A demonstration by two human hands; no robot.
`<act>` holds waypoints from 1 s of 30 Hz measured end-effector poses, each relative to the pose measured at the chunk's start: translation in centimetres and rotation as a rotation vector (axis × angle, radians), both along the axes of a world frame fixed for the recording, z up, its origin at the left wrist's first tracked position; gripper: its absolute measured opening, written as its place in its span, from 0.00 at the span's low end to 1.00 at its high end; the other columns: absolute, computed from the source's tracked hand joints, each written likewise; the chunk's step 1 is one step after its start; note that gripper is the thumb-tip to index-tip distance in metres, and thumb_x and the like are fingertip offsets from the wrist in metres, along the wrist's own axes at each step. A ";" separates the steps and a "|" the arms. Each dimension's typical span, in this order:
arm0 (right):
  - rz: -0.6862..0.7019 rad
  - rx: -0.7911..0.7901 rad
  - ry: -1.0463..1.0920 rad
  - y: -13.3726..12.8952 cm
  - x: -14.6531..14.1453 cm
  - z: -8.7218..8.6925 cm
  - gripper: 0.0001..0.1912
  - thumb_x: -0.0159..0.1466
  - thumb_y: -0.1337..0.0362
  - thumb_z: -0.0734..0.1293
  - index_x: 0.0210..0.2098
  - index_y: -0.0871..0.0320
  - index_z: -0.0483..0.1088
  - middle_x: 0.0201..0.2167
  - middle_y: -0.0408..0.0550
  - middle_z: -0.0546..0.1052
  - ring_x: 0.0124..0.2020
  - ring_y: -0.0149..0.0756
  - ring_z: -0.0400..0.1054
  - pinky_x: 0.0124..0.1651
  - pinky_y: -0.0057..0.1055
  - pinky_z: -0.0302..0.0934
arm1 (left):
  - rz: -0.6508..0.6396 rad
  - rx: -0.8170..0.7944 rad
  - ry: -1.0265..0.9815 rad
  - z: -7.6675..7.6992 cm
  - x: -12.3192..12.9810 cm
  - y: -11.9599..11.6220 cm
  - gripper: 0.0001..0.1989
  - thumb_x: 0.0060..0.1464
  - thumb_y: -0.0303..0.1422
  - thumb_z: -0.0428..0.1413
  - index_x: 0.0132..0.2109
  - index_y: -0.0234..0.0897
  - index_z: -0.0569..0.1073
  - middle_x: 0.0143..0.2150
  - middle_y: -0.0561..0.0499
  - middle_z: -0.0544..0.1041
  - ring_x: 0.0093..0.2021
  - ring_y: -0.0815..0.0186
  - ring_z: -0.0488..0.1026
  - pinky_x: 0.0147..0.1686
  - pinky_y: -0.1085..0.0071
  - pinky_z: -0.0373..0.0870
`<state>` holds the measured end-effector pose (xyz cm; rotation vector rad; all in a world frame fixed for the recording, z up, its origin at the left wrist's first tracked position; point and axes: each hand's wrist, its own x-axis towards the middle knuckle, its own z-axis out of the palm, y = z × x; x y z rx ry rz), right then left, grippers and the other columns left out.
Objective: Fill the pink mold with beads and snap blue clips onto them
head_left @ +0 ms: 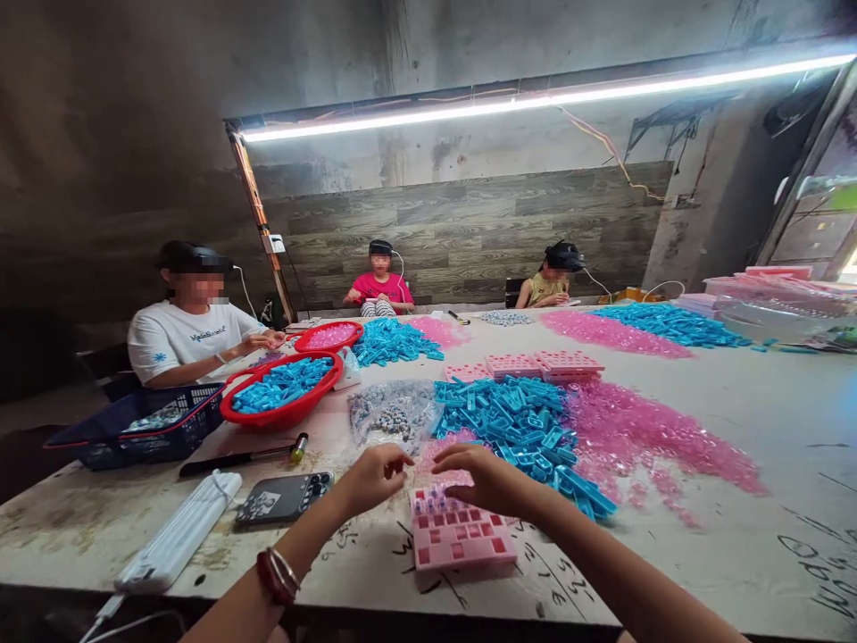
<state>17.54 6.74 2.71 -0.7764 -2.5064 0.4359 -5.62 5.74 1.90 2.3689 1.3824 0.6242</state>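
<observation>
A pink tray with square holes (461, 545) lies in front of me at the table's near edge. Small clear and purplish pieces stand in its far rows. Just beyond the tray's far left corner hovers my left hand (378, 475), fingers curved, thumb and forefinger apart. My right hand (482, 478) arches over the tray's far edge, thumb and fingers spread. I see nothing held in either hand. Past my hands are a pile of blue plastic pieces (509, 415), a heap of pink clear pieces (643, 429) and a plastic bag of small silvery parts (392, 415).
A hammer (247, 455), a phone (285, 498) and a white power bank (180, 536) lie at left. Behind them stand a red basin (231, 415) of blue pieces and a dark basket (180, 446). More pink trays (536, 364) lie beyond the piles. Three people sit around the table.
</observation>
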 end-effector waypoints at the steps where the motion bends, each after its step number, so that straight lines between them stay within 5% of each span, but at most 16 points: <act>1: -0.055 0.026 0.004 0.5 1.3 0.2 0.16 0.54 0.71 0.68 0.42 0.56 0.73 0.43 0.49 0.75 0.45 0.36 0.68 0.48 0.33 0.61 | 0.066 0.053 -0.018 0.1 -0.4 0.5 0.13 0.50 0.26 0.48 0.40 0.34 0.74 0.33 0.49 0.74 0.31 0.69 0.69 0.33 0.76 0.64; 7: -0.405 0.083 -0.285 3.4 7.2 -0.5 0.16 0.52 0.75 0.65 0.39 0.57 0.74 0.42 0.51 0.75 0.47 0.43 0.66 0.50 0.39 0.60 | 0.337 0.099 0.063 -2.0 -2.6 4.3 0.20 0.50 0.18 0.41 0.44 0.34 0.72 0.47 0.45 0.73 0.49 0.66 0.68 0.52 0.70 0.60; 13: -0.488 -0.003 -0.371 3.4 9.1 -1.0 0.20 0.51 0.76 0.63 0.42 0.55 0.73 0.44 0.50 0.74 0.46 0.43 0.67 0.47 0.35 0.61 | 0.363 0.073 0.137 -4.2 -3.2 5.7 0.21 0.53 0.19 0.42 0.52 0.30 0.67 0.54 0.43 0.68 0.55 0.65 0.63 0.57 0.70 0.55; 22: -0.578 0.004 -0.408 3.5 10.3 -2.0 0.23 0.47 0.78 0.61 0.40 0.55 0.73 0.43 0.50 0.71 0.45 0.42 0.67 0.39 0.30 0.61 | 0.327 0.075 0.275 -4.7 -1.1 8.9 0.27 0.52 0.29 0.50 0.59 0.30 0.58 0.64 0.40 0.52 0.63 0.59 0.51 0.59 0.66 0.51; 30: -0.606 -0.004 -0.416 3.1 10.4 -1.9 0.21 0.47 0.76 0.62 0.40 0.55 0.72 0.42 0.50 0.69 0.44 0.42 0.67 0.38 0.31 0.61 | 0.343 0.077 0.382 -4.8 0.3 11.8 0.28 0.47 0.35 0.53 0.56 0.32 0.63 0.61 0.39 0.57 0.61 0.53 0.53 0.59 0.62 0.49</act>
